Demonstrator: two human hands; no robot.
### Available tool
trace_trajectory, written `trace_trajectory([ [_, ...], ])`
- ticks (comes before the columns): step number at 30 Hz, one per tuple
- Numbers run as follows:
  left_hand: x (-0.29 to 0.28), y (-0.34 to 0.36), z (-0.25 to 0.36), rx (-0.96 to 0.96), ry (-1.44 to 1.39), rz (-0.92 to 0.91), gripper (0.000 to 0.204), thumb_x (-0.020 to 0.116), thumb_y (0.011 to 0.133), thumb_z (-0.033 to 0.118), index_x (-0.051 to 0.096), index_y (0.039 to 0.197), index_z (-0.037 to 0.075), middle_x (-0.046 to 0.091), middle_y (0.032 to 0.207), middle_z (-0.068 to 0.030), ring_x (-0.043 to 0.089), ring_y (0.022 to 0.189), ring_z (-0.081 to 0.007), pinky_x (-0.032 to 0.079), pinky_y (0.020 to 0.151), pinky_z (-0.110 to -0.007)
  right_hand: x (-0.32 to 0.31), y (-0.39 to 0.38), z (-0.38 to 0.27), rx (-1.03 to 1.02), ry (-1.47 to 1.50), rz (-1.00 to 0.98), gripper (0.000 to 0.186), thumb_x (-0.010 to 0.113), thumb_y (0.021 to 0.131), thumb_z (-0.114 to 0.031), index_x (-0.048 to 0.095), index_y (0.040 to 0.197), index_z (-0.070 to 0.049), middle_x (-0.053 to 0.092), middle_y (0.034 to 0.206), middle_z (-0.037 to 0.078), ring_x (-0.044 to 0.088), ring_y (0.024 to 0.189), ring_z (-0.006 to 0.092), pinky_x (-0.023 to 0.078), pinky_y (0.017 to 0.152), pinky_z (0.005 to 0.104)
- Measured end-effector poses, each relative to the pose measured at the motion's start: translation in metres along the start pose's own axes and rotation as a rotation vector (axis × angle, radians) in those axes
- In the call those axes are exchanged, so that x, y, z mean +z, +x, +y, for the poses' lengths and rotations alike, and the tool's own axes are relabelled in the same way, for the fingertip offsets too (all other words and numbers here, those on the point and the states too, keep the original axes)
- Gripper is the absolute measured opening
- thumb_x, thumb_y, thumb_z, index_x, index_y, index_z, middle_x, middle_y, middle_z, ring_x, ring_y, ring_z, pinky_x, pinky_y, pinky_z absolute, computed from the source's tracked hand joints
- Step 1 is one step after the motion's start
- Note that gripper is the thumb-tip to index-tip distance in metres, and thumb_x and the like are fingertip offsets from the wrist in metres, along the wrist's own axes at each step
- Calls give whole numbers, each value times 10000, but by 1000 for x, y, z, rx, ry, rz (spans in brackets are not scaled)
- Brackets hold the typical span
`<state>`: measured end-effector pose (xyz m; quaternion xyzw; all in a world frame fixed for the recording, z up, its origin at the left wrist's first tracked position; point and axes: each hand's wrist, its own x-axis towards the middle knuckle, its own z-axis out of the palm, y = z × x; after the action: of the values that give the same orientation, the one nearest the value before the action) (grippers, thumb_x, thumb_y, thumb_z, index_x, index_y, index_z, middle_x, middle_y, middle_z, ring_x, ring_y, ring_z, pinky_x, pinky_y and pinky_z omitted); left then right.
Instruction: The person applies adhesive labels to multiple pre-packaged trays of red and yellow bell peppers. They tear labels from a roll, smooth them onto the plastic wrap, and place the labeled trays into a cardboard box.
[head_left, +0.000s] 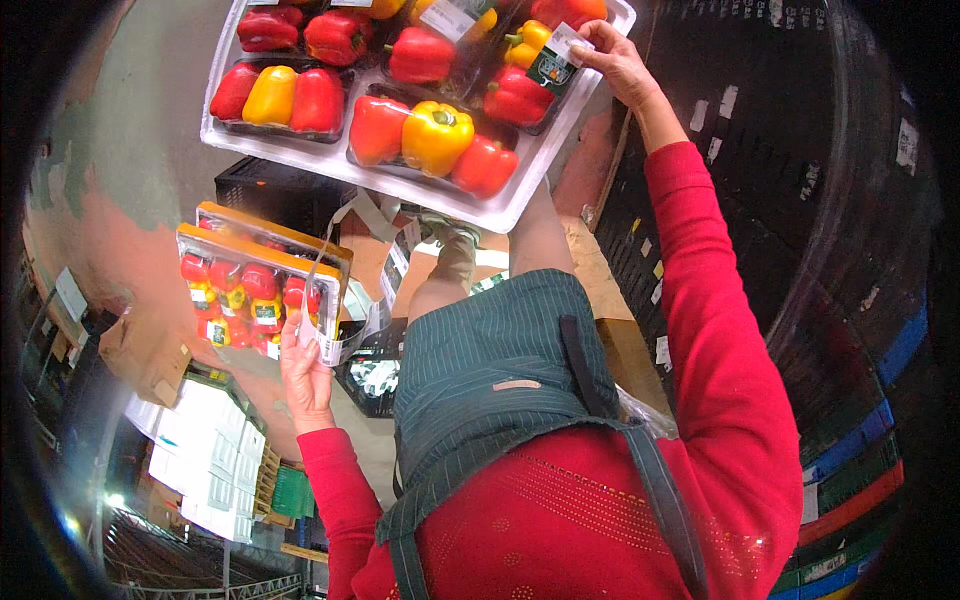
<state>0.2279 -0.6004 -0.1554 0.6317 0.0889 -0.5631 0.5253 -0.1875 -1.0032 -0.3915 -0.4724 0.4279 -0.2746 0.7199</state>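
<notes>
White foam tray across top centre, wrapped pepper packs on it; dark crates fill the right side, white boxes lower left. My right hand, upper right, pinches a label between thumb and fingers, over a red-and-yellow pepper pack just left of my fingertips. My left hand, left of centre, has fingers closed on a pale strip, in front of another pepper tray.

Right hand with label at a bell pepper pack.
</notes>
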Motion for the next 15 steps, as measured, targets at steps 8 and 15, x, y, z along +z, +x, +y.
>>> trace_trajectory([
  [8,-2,1,-2,-3,-34,13,400,577,799,-78,491,1170,46,543,1197,-126,538,1116,-240,441,986,-375,25,2,3,24,-356,239,301,783,742,-121,571,951,-76,583,864,-30,568,811,77,479,735,228],
  [15,-4,0,-12,92,29,-26,311,589,820,-43,521,1108,52,567,1131,-109,549,1067,-213,444,955,-360,39,-11,-5,-381,-1111,692,550,817,668,-355,607,1055,-27,637,923,117,619,870,250,485,787,336],
])
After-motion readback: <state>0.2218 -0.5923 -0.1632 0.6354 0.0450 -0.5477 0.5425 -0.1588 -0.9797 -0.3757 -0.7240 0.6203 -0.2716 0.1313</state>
